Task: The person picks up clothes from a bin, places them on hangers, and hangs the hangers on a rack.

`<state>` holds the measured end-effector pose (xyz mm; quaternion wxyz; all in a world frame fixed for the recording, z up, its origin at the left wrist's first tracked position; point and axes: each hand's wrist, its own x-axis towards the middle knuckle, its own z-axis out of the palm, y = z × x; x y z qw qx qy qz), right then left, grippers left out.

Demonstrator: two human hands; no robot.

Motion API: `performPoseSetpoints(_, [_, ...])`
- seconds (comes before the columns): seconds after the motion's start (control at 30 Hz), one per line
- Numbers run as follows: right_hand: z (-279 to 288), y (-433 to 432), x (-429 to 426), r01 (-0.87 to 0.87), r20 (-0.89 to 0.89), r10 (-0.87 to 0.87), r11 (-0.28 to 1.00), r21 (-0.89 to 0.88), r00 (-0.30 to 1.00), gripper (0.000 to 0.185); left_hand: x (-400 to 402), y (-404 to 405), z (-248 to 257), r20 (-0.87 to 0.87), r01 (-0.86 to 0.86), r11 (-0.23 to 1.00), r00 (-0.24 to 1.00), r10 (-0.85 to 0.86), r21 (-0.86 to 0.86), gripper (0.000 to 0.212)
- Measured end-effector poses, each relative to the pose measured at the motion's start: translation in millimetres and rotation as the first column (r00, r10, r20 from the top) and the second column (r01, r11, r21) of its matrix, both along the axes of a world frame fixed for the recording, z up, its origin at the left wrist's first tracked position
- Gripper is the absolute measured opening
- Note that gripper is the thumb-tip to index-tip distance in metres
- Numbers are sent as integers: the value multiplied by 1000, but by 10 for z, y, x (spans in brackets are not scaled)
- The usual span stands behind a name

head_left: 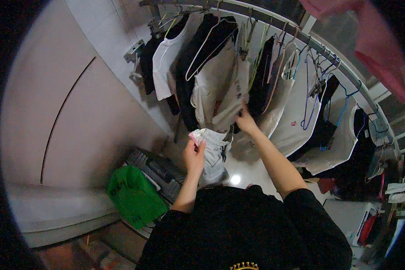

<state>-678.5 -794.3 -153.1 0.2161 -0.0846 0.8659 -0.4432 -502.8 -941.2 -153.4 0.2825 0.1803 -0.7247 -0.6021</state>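
My left hand (193, 156) grips a whitish garment (213, 152) by its gathered, elastic-looking waistband, where a small pink patch shows. The rest of that garment droops below, in front of my black shirt. Farther up and to the right is my right hand (245, 120), slightly blurred, its index finger extended and its other fingers apart from it. It is beside a light beige hanging garment (234, 101); whether the fingertips touch the cloth is unclear. Close by on the left hangs a white wire hanger (197, 59) in front of dark clothes.
A curved-looking metal rail (300, 33) carries several hangers with shirts and dark garments. To the left stand a pale panel (67, 111), a green bag (135, 197) and a dark grey object (155, 168). A white appliance-like box (347, 216) sits at lower right. Pink cloth (378, 44) hangs at upper right.
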Motion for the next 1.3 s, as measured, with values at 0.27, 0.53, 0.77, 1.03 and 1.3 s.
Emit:
performPoseSetpoints(0.27, [179,373,112,125,-25,-123,989,74,992,81,-340,-197,140,-27,20,992,999,-23,-128,30])
performPoseSetpoints(0.53, [-235,336,169,-88,-209,74,994,-59,975,75,-1101,-518,105,-120,-199,878,979,163,-435,27])
performPoseSetpoints(0.77, [164,235,260,-109,-14,108,991,-83,994,78,-1588,-759,-118,44,84,886,996,-72,-456,28])
performPoseSetpoints(1.03, [-62,395,144,-76,-25,73,983,-167,997,77,-1578,-150,-113,31,253,832,961,-274,-493,32])
performPoseSetpoints(1.3, [113,394,234,21,-27,-27,979,-204,999,73,-1528,75,-199,48,403,869,912,-407,-289,26])
